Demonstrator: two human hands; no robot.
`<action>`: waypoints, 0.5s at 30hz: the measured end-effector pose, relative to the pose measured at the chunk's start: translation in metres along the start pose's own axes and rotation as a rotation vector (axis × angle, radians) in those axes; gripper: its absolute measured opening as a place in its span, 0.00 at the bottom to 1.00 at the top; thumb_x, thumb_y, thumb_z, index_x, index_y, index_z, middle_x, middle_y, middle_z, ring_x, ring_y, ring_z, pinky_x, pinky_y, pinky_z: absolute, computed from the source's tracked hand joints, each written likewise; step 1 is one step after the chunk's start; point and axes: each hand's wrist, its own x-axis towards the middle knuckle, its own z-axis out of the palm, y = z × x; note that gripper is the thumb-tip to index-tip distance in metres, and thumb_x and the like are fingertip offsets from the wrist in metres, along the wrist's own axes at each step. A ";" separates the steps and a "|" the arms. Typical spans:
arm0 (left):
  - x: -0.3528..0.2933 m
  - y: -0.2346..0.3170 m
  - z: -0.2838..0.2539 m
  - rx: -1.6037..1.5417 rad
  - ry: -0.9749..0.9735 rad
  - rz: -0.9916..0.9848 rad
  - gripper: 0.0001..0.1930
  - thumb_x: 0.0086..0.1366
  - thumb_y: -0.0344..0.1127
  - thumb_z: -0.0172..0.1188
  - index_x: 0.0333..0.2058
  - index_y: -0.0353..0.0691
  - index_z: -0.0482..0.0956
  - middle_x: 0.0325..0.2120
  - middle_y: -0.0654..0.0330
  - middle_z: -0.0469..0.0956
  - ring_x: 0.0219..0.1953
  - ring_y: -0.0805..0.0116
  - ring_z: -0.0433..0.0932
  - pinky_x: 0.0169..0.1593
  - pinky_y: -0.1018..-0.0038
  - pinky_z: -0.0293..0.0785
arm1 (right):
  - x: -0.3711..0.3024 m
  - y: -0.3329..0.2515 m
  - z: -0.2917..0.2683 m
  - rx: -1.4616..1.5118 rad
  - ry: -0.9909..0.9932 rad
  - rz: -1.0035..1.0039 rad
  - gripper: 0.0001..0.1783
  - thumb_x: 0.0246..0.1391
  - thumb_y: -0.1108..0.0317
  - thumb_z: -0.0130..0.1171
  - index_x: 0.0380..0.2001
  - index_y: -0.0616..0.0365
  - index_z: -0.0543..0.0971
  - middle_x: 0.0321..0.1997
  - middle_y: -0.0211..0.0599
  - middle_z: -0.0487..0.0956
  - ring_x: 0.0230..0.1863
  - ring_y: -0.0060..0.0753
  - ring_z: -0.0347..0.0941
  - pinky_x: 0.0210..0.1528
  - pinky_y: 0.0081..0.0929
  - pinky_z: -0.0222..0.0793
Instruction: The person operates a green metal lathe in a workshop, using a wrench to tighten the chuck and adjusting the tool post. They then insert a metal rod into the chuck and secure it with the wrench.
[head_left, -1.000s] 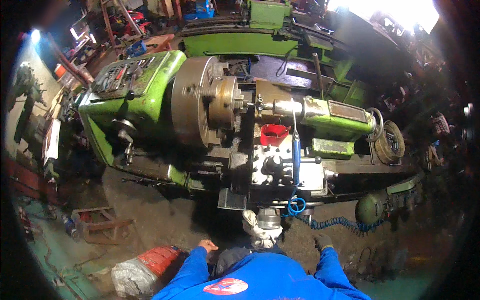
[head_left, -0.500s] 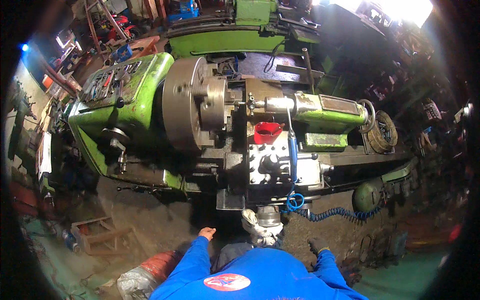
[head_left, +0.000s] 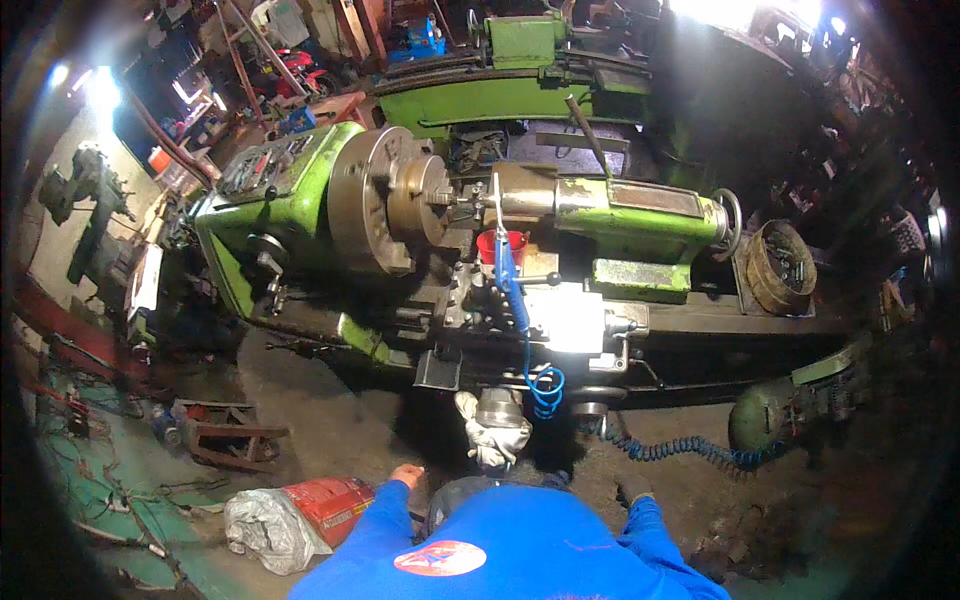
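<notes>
Facing the green lathe [head_left: 565, 320], I have my left hand [head_left: 408, 474] low, between the red-and-white sack [head_left: 325, 510] and the white cloth [head_left: 493, 442]. My right hand [head_left: 632, 488] hangs low opposite; whether either grips anything, I cannot tell. A blue air gun [head_left: 511, 287] overlaps the red container [head_left: 488, 247].

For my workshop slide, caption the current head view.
Left hand and right hand low before a green lathe, coiled blue hose alongside.
</notes>
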 end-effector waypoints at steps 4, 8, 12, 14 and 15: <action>-0.056 0.006 0.028 0.035 0.052 -0.022 0.25 0.67 0.56 0.66 0.47 0.38 0.87 0.41 0.48 0.88 0.48 0.52 0.85 0.54 0.58 0.79 | 0.036 0.056 -0.013 0.010 -0.060 0.046 0.25 0.63 0.46 0.59 0.45 0.59 0.81 0.31 0.41 0.80 0.32 0.40 0.80 0.32 0.42 0.77; -0.096 -0.012 0.059 0.095 0.039 -0.010 0.26 0.67 0.58 0.65 0.45 0.39 0.88 0.40 0.48 0.88 0.48 0.54 0.85 0.52 0.59 0.80 | 0.092 0.120 -0.033 -0.223 -0.128 0.009 0.24 0.63 0.47 0.59 0.45 0.59 0.80 0.31 0.43 0.79 0.31 0.41 0.79 0.29 0.42 0.76; -0.110 0.006 0.059 0.123 -0.065 -0.148 0.31 0.74 0.62 0.49 0.45 0.37 0.87 0.43 0.44 0.86 0.51 0.48 0.84 0.57 0.56 0.76 | 0.101 0.093 -0.054 -0.071 -0.065 0.041 0.22 0.63 0.48 0.59 0.41 0.59 0.81 0.29 0.44 0.79 0.27 0.42 0.78 0.26 0.43 0.72; -0.105 -0.003 0.059 0.239 -0.134 -0.115 0.31 0.74 0.62 0.49 0.45 0.38 0.87 0.44 0.45 0.86 0.52 0.46 0.83 0.58 0.55 0.75 | 0.094 0.073 -0.069 -0.157 -0.073 -0.009 0.21 0.63 0.49 0.59 0.38 0.59 0.82 0.26 0.44 0.79 0.25 0.42 0.78 0.25 0.44 0.71; -0.096 -0.016 0.060 0.299 -0.170 -0.097 0.31 0.74 0.61 0.49 0.46 0.38 0.87 0.44 0.46 0.86 0.53 0.45 0.83 0.59 0.55 0.75 | 0.100 0.073 -0.072 -0.199 -0.078 -0.032 0.21 0.62 0.50 0.58 0.37 0.59 0.82 0.25 0.44 0.79 0.24 0.43 0.77 0.25 0.44 0.70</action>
